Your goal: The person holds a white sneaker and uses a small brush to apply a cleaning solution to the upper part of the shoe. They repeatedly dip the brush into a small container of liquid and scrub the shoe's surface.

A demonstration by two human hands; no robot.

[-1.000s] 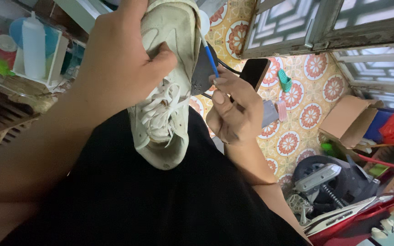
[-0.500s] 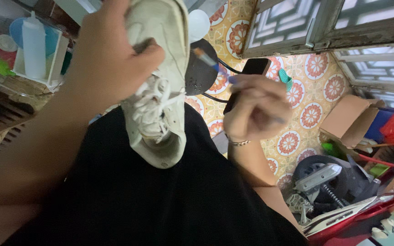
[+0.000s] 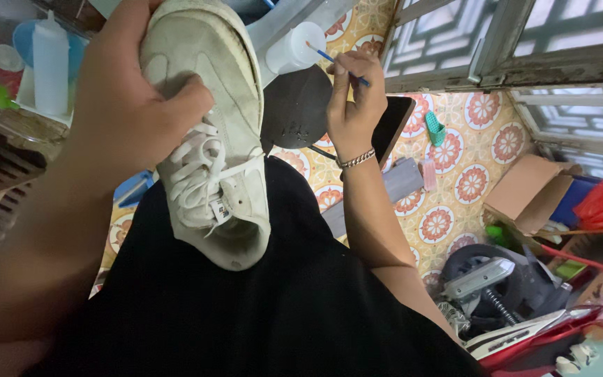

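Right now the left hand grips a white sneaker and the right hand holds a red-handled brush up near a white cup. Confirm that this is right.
One detail is wrong. The head view shows the brush in the right hand has a blue handle, not red. The rest holds: the left hand grips the white sneaker, and the right hand holds the brush up near the white cup.

Dim indoor scene; soft daylight from windows (image 3: 560,35), slight blur.

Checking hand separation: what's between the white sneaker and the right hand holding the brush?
In the head view, a dark round plate shows between the white sneaker and the right hand.
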